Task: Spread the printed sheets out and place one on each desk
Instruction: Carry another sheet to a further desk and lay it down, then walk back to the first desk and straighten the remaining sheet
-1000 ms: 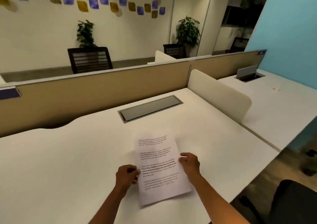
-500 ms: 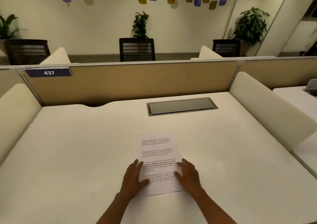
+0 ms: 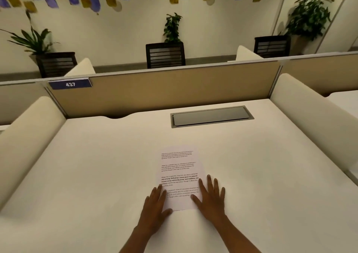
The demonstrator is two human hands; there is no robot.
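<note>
Nearest the camera, both hands are flat on the desk [image 3: 96, 175], palms down, fingers spread, not gripping anything. The left hand [image 3: 155, 204] sits on the bottom-left corner of the printed sheet [image 3: 179, 175] and the right hand [image 3: 211, 198] on its bottom-right edge, so they're apart with the paper's lower part between them, just pressing it down.

I can only make out one sheet, or at least one top sheet; can't tell if more are stacked under it. It lies flat, near the front middle of the desk, long axis running away from the person toward the back panel, tilted very slightly. Text reads right way up from the person's side, four blocks of print, the third partly bold.

Past the sheet, toward the back of the desk, there's one grey cable hatch [image 3: 212, 116], lid closed, a bit right of the paper. One cream divider [image 3: 29, 132] on the desk's left side, another cream divider [image 3: 313, 121] on its right. Behind the hatch runs the tan back panel [image 3: 174, 90] with a blue tag [image 3: 70, 83] reading 437 at its left end.

Beyond that panel: three dark chairs and three potted plants along the wall.
</note>
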